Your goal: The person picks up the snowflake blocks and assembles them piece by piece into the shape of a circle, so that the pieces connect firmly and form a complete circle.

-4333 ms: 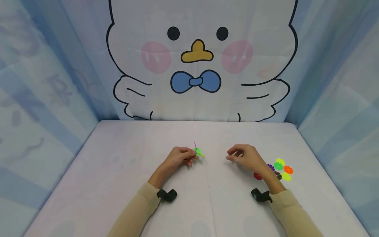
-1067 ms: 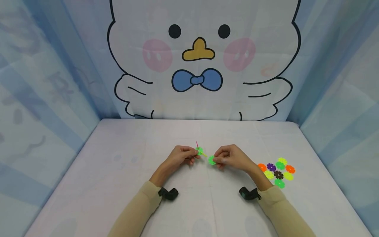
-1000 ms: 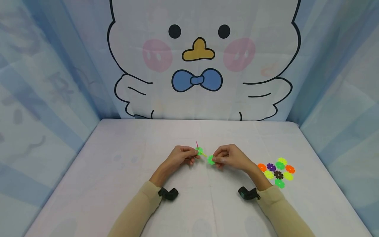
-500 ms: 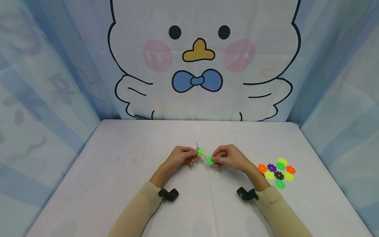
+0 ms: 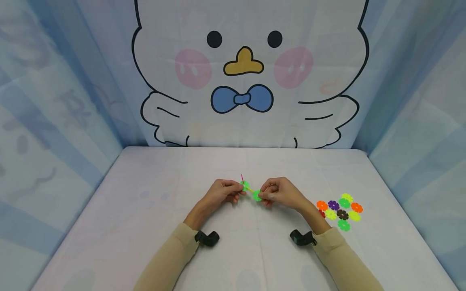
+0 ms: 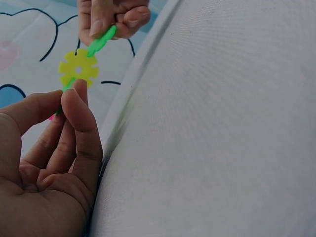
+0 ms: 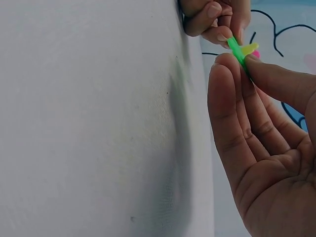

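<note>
So, biggest stuff first: the desk [image 5: 145,236] is the same as ever, it's your hands that make the difference. Your left hand [image 5: 223,191] sits about where it is a few seconds ago, thumb and finger pinching a small joined cluster near the middle of the desk. Your right hand [image 5: 281,192] looks empty back then; now it pinches a loose green disc [image 5: 257,196] and is right up beside your left. The other discs [image 5: 342,214] lie off by your right forearm.

Down at disc level, the gap between that loose green disc and the cluster's yellow disc [image 6: 70,62] is pretty much gone. I'd call that lining-up time, but I can't tell if the slots actually bite.

Views-wise, the pile only shows up from your head. There the yellow disc is just a thin streak, while your left wrist catches it nearly face-on, notches, hole and all. Your right wrist gets the loose green disc edge-on, with yellow and the pink piece [image 7: 256,54] poking out behind. The cluster's own green disc [image 5: 244,185] is clearest from your head.
</note>
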Available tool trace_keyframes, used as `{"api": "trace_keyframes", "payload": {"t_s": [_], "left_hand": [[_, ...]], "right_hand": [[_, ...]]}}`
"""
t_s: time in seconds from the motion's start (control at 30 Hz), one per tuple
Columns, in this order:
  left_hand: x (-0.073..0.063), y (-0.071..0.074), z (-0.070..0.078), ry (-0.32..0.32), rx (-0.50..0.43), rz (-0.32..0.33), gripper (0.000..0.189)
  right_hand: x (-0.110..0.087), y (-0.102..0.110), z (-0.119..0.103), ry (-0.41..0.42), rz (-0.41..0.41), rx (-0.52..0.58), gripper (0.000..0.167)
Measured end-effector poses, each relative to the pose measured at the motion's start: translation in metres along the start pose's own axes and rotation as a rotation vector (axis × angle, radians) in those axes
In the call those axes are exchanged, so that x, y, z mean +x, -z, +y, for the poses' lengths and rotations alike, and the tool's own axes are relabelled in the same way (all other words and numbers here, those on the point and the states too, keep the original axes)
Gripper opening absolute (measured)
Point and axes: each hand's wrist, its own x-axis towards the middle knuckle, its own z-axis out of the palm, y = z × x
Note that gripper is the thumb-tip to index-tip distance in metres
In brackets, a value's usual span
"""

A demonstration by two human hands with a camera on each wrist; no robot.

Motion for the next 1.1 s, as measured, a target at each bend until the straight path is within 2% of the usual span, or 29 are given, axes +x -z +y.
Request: {"api": "trace_keyframes", "payload": {"t_s": [0.4,1.1], "left_hand": [[0.0003,0.0013,-0.0011,0.005,0.017,0.002,0.023],[-0.0004,-0.0021,-0.0020,-0.014,0.013,0.000,0.019]], "right_hand": [[-0.0001,-0.0042,-0.0022,-0.014,-0.004,-0.007,0.021],[0.0010,-0.0090,0.0005,0.001,0.012,-0.002,0.013]]}}
